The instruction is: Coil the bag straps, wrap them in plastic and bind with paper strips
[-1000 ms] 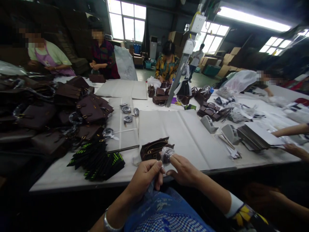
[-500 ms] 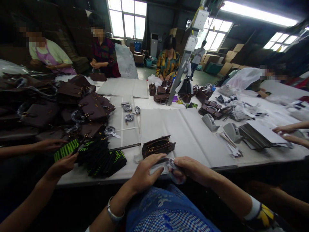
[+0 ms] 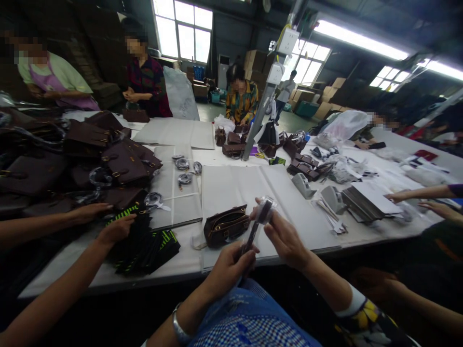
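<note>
Beyond the left hand (image 3: 231,266) and right hand (image 3: 287,241) spreads a white table (image 3: 188,258), windows (image 3: 185,31) glowing behind. Both hands curl closed on a plastic-wrapped dark strap (image 3: 266,210). Just past the left hand sits a brown bag (image 3: 220,230) (mouth gaping); farther ahead, a leaning pole (image 3: 258,120) blocks part of the view.
</note>
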The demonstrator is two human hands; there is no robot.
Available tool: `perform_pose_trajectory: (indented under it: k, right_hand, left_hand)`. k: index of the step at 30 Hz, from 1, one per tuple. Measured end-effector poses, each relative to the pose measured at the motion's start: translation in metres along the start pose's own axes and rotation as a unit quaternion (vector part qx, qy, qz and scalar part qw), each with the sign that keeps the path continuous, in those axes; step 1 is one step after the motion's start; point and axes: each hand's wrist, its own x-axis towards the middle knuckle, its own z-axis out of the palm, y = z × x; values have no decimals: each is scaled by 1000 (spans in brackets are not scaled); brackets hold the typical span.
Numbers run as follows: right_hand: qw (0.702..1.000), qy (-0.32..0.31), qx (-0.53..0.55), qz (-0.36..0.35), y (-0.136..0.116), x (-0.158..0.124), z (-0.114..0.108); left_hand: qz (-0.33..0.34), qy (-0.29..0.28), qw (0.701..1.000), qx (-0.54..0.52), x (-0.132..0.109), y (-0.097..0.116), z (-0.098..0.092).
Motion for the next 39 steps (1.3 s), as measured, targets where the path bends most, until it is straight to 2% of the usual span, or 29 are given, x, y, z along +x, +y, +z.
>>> perform_pose_trajectory:
  k: [2, 5, 11, 16, 18, 21, 24, 27, 28, 30, 32, 33, 36, 39]
  right_hand:
    - [993, -37, -99, -49, 11, -4, 7]
    - [976, -112, -166, -89, 26, -11, 16]
    - [935, -248, -237, -90, 40, -21, 18]
    - [913, -300, -260, -91, 46, -26, 18]
    - [909, -300, -278, -82, 47, -28, 19]
    - [910, -297, -286, -46, 45, -31, 19]
    - [922, -293, -253, 33, 37, -31, 14]
    - [936, -301, -129, 126, 27, -31, 6]
    - [937, -309, -63, 154, 24, -31, 3]
    - [923, -313, 84, 208, 19, -31, -2]
    - [899, -293, 214, 243, 15, -32, -4]
    - [889, -276, 268, 248, 14, -33, -5]
    - [859, -210, 395, 248, 12, -34, -4]
    - [823, -131, 490, 257, 10, -31, -4]
  left_hand:
    - [-16, -2, 1000, -1, -2, 12, 1]
    - [-46, -2, 999, 5, -3, 24, -1]
    - [-184, -45, 981, -49, -3, 31, -18]
    - [-237, -119, 964, 39, 1, 36, -37]
    - [-205, -131, 960, 137, 4, 38, -45]
    - [-72, -106, 937, 326, 8, 43, -55]
    - [54, -116, 862, 490, 12, 50, -65]
    - [151, -153, 769, 602, 16, 57, -78]
    - [180, -156, 749, 618, 18, 58, -82]
    - [226, -147, 734, 624, 21, 56, -89]
    - [240, -132, 750, 602, 25, 51, -94]
    - [235, -123, 770, 580, 28, 47, -95]
    - [202, -91, 862, 457, 39, 32, -93]
    - [167, -35, 943, 286, 52, 17, -79]
